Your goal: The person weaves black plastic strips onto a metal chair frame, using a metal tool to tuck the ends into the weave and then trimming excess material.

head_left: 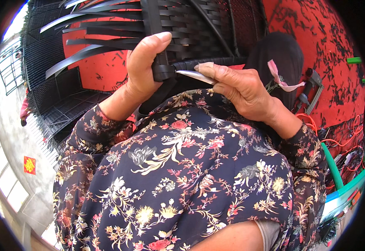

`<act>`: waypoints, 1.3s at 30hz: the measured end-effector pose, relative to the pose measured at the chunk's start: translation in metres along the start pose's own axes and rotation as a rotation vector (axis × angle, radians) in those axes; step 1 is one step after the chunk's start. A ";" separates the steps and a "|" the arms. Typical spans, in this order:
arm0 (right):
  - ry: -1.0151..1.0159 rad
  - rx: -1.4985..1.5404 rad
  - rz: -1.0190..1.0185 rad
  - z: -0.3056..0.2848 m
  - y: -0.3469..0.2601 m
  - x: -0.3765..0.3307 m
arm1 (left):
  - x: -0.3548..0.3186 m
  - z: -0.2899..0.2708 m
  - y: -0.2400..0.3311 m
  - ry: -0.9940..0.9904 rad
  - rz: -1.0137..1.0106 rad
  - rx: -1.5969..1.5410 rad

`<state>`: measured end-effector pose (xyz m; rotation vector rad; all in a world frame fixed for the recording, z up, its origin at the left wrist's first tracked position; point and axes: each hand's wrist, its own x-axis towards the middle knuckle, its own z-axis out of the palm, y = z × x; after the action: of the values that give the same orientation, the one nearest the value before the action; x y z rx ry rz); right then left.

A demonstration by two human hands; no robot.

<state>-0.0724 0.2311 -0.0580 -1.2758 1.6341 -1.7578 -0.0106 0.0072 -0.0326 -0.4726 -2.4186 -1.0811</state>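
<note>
Black woven panel (197, 25) at top centre, a silver blade (193, 75) by its corner.
Loose black strips (115, 30) fan out at upper left; then the left hand (142, 67) clamps the panel's edge bar (150, 16); right of centre, the right hand (245, 88) pinches the blade, tip at the bar's lower end, contact unclear.

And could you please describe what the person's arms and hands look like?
The dark, three-quarter sleeves have a red, pink and cream floral print. The left hand and right hand wear no gloves; one of the right fingers has a beige wrap.
</note>
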 end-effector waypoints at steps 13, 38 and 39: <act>-0.095 -0.632 -0.181 -0.013 -0.002 0.011 | -0.004 0.000 -0.009 0.019 0.075 -0.028; 0.082 -0.529 -0.157 0.008 -0.001 0.009 | 0.002 -0.001 -0.013 0.046 0.219 0.150; 0.081 -0.445 -0.067 0.010 -0.010 0.009 | 0.006 -0.002 -0.013 0.037 0.202 0.130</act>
<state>-0.0658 0.2208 -0.0469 -1.4767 2.1360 -1.5492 -0.0212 -0.0019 -0.0362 -0.6314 -2.3323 -0.8349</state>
